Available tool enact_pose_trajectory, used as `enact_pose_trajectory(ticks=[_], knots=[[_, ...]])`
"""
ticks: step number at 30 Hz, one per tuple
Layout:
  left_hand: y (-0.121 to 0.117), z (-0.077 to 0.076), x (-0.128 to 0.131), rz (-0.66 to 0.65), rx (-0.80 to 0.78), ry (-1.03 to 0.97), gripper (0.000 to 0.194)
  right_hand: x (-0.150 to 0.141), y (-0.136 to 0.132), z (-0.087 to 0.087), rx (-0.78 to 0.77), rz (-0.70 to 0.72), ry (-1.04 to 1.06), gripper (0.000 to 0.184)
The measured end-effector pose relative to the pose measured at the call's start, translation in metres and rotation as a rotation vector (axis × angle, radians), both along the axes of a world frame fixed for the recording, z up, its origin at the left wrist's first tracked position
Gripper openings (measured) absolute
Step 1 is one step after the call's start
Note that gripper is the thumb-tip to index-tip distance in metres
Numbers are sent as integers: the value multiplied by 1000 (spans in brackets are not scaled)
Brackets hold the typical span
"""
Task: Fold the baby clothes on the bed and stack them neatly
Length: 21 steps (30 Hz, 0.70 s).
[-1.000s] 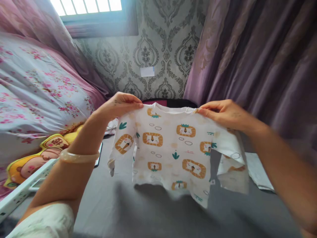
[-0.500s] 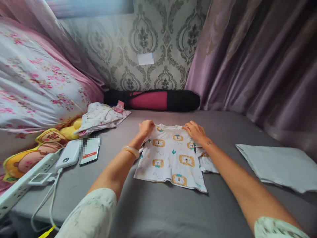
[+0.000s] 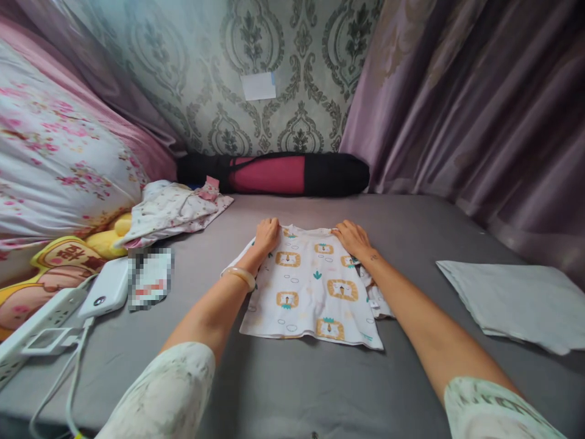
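A small white child's shirt (image 3: pixel 311 289) printed with orange lions lies flat on the grey bed sheet (image 3: pixel 292 378), neck end away from me. My left hand (image 3: pixel 267 235) rests on its left shoulder with the fingers curled around the cloth. On the right shoulder sits my right hand (image 3: pixel 351 236), fingers pressed on the fabric. Both sleeves are partly hidden under my forearms. A pale bangle (image 3: pixel 237 275) circles my left wrist.
A folded grey cloth (image 3: pixel 507 302) lies at the right. A black and pink roll (image 3: pixel 274 174) sits by the wall. To the left are a crumpled floral garment (image 3: pixel 171 210), a phone (image 3: pixel 150 277), a white power bank (image 3: pixel 104 296), a power strip (image 3: pixel 31 326), a yellow cushion (image 3: pixel 59 268) and a floral quilt (image 3: pixel 59 158).
The shirt, held up in the air a second ago, has been laid flat on the sheet. Both hands stay at its shoulders and have shifted slightly left.
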<state>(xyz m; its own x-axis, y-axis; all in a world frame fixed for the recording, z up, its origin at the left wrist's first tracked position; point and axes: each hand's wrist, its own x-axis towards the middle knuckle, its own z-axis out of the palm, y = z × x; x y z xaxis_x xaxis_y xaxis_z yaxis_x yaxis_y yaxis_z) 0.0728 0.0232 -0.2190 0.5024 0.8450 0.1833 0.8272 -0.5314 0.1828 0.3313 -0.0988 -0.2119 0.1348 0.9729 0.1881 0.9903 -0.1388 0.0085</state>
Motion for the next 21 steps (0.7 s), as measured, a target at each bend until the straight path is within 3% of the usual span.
enact_pose_trajectory(ticks=[11,21], knots=[[39,-4,0,-188,145,65,28,15,23,-1,-23,33,8,35],[61,-13,9,-127,110,88,26,24,45,-4,-20,50,-2,35]])
